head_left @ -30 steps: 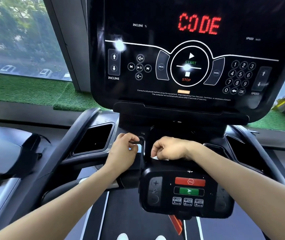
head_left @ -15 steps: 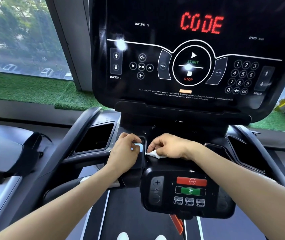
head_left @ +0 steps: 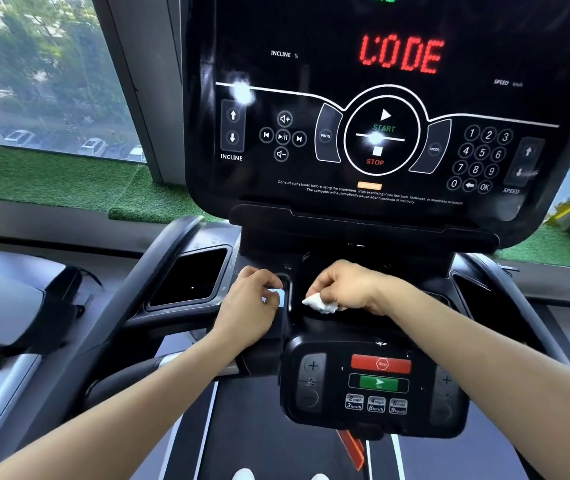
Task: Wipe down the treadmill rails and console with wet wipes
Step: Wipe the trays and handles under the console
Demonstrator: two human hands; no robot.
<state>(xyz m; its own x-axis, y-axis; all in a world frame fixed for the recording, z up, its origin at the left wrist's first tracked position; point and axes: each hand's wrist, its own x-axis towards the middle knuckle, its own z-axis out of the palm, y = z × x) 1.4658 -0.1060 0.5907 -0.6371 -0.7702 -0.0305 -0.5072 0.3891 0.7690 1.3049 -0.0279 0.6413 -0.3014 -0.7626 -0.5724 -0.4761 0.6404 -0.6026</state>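
Note:
The black treadmill console [head_left: 380,133] fills the upper middle, its display reading "CODE". Below it sits a smaller control pod [head_left: 377,382] with red Stop and green Go buttons. My right hand [head_left: 345,285] pinches a crumpled white wet wipe [head_left: 320,303] and holds it just above the ledge behind the pod. My left hand [head_left: 252,306] grips a small light-blue and white packet [head_left: 276,296] against the dark ledge to the left. The left rail [head_left: 158,265] curves up beside a recessed cup holder [head_left: 193,278].
A second cup holder [head_left: 477,299] lies under my right forearm on the right. Another treadmill's grey frame [head_left: 2,306] stands at the left. Green turf [head_left: 51,181] lines the window sill. The belt [head_left: 259,427] and my shoe tips show at the bottom.
My right hand has drawn the white wipe out from under its fingers, so more of it shows. The camera has come closer. My left hand has stayed on the packet.

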